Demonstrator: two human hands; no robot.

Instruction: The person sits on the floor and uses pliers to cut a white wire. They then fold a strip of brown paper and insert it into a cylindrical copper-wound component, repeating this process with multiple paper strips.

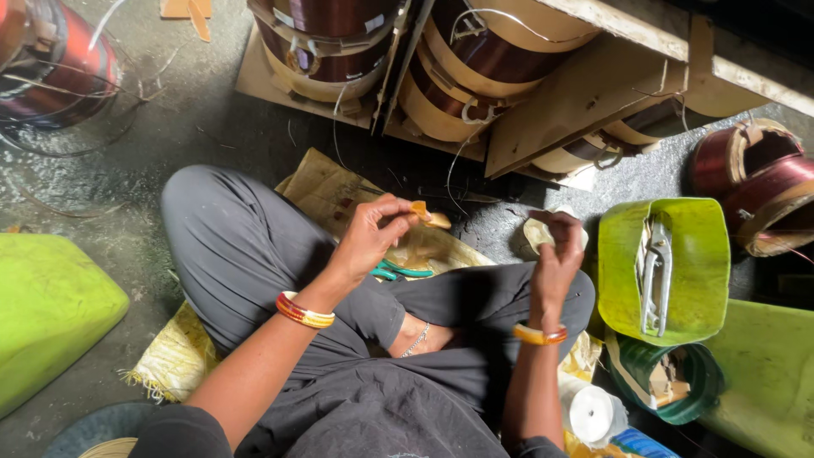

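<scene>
I sit cross-legged on a woven sack spread over the rough concrete floor. In front of me stand the big wound coils: glossy copper-brown wire wrapped with pale, stiff insulating paper and braced by wooden blocks. Smaller reddish coils lie at the far right. Beside my right knee a lime-green plastic container holds metal pliers, smooth and silvery. Below it, close by, stands a white tape roll.

My right hand is closed around a crumpled wad of pale paper or cloth, soft and creased, held above my right knee. My left hand pinches a small tan strip of insulating paper between thumb and fingertips, held over my lap near the coil base. The strip is thin and flat and looks stiff.

To do this well, I judge I should keep the pinch light and near the strip's edge, so it stays flat and uncreased, and steady my wrists against my knees.
</scene>
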